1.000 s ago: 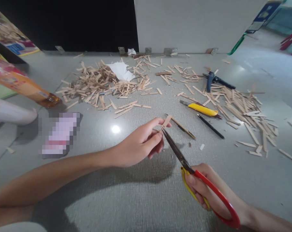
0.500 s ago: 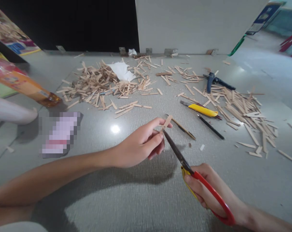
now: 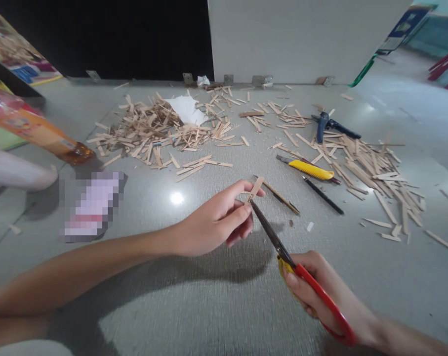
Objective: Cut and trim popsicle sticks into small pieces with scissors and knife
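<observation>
Between the thumb and fingers of my left hand point(image 3: 218, 217) is a short flat wooden stick point(image 3: 257, 186) with a rounded end, pointing up and away. My right hand point(image 3: 320, 287) is wrapped around the red and yellow handles of a pair of scissors point(image 3: 271, 232). The blade tips meet the lower end of the wooden stick, right by my left thumb. The blades look nearly closed. Just beyond my left fingertips lies a thin gold-coloured pen-like tool point(image 3: 283, 197) on the tiled floor.
A heap of wooden strips point(image 3: 145, 128) lies behind, with more strips point(image 3: 379, 168) at the right. A yellow box cutter point(image 3: 310, 169), a black pencil-like tool point(image 3: 323, 195) and a dark blue clamp-like tool point(image 3: 323, 123) lie at right. An orange bottle point(image 3: 42, 128) and a blurred flat object point(image 3: 94, 207) are left.
The scissor handles have closed slightly, shifting a little to the left with my right hand. My left hand and the wooden stick stay almost in place.
</observation>
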